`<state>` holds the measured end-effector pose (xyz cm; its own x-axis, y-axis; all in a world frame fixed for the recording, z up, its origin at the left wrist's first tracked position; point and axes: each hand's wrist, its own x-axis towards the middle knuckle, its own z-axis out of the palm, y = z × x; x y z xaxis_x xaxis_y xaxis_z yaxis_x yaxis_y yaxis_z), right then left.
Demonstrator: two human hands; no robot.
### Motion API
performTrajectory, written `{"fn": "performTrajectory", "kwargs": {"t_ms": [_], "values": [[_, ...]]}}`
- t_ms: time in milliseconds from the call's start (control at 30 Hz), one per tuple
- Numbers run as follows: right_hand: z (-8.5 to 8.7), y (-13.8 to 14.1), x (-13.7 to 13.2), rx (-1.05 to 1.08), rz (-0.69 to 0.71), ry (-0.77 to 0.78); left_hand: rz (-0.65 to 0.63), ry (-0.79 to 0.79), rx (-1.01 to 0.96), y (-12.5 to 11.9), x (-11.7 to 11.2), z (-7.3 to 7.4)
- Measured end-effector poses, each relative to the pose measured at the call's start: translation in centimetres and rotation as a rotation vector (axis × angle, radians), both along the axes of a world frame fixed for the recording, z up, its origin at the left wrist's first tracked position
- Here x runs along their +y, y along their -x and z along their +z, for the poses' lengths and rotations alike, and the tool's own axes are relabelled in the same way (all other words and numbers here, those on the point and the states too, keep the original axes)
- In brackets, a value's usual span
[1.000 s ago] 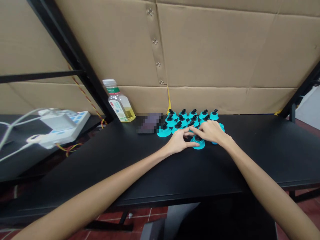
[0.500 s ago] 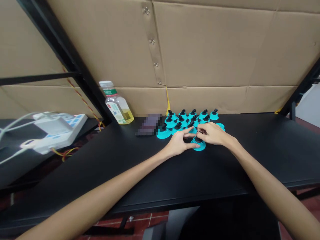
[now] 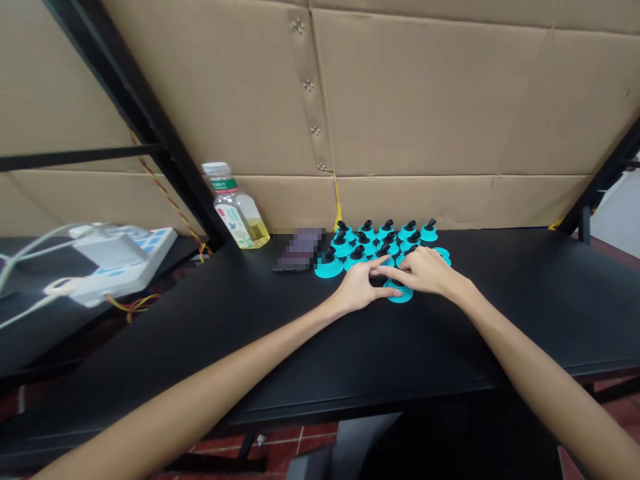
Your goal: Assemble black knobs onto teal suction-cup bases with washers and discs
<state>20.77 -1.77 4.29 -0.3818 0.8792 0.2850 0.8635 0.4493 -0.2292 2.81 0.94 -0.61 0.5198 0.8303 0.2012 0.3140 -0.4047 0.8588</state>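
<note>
Both my hands meet over one turquoise disc with a black knob at the near edge of a cluster on the black table. My left hand pinches the disc's left rim with thumb and forefinger. My right hand lies over the black knob, fingers curled down on it, hiding most of it. Behind them stand several more turquoise discs with black knobs in rows. One of these discs sits at the front left of the cluster.
A clear bottle of yellow liquid stands at the back left, with a blurred dark flat object beside it. A white power strip with cables lies on a lower surface at left. Cardboard walls the back; a black frame post slants at left.
My right hand has closed down further over the black knob, covering it more. My left hand stays pinched on the disc's rim. The view shifted slightly.
</note>
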Motion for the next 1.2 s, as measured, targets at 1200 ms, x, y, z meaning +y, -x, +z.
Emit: {"fn": "performTrajectory", "kwargs": {"t_ms": [1200], "values": [[-0.1,0.1,0.9,-0.153,-0.217,-0.012,-0.048,0.105,-0.005,0.0,0.8,-0.4]]}}
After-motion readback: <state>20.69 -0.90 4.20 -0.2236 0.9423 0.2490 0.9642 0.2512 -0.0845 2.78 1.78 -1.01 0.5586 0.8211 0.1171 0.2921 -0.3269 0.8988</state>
